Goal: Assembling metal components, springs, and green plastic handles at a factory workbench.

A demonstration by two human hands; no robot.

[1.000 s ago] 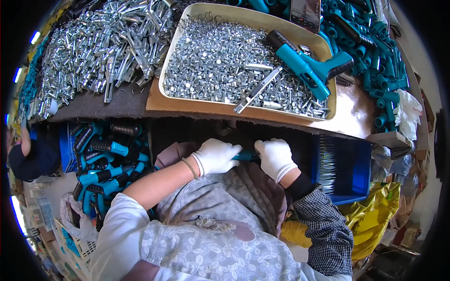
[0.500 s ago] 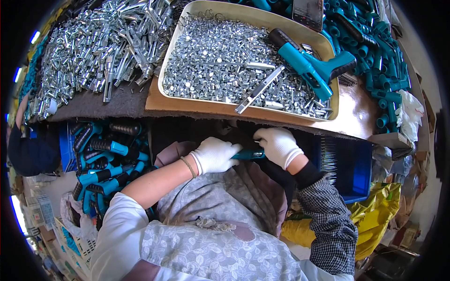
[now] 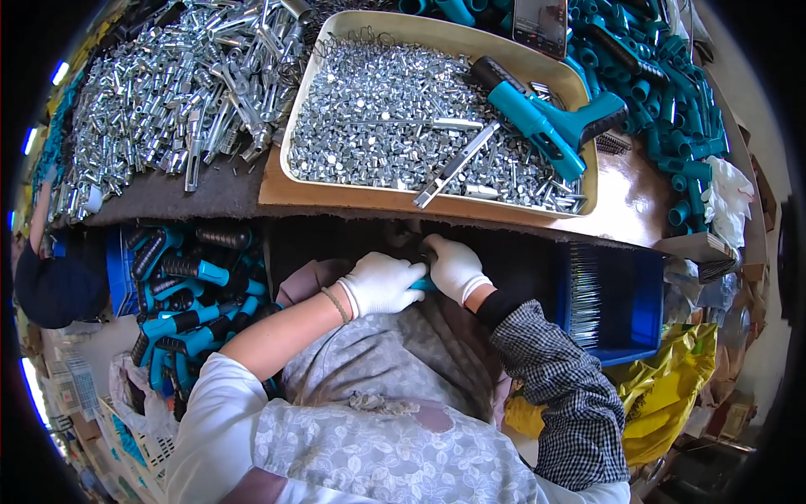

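Note:
My left hand [image 3: 382,284], in a white knit glove, is closed round a teal tool housing [image 3: 424,284] just below the bench edge. Only a short teal stretch shows between the hands; the glove hides the rest. My right hand [image 3: 456,269], gloved too, is curled shut against the far end of that housing, and what its fingertips grip cannot be made out. Beyond the hands, a cream tray [image 3: 294,155] of small metal pins stands on the bench. Across its right side rests a teal and black pistol-grip tool body [image 3: 537,118], with a slotted metal bar [image 3: 457,165] beside it.
A heap of metal tubes [image 3: 168,109] covers the bench's left. Teal housings [image 3: 672,109] pile up at the right, near a phone [image 3: 540,25]. Below are black-and-teal grips [image 3: 193,286] at left and a blue bin [image 3: 630,311] with metal rods at right. Another person's arm [image 3: 40,210] shows far left.
My right hand has moved left, close against my left hand, and less of the teal housing shows between them. My left hand has barely moved.

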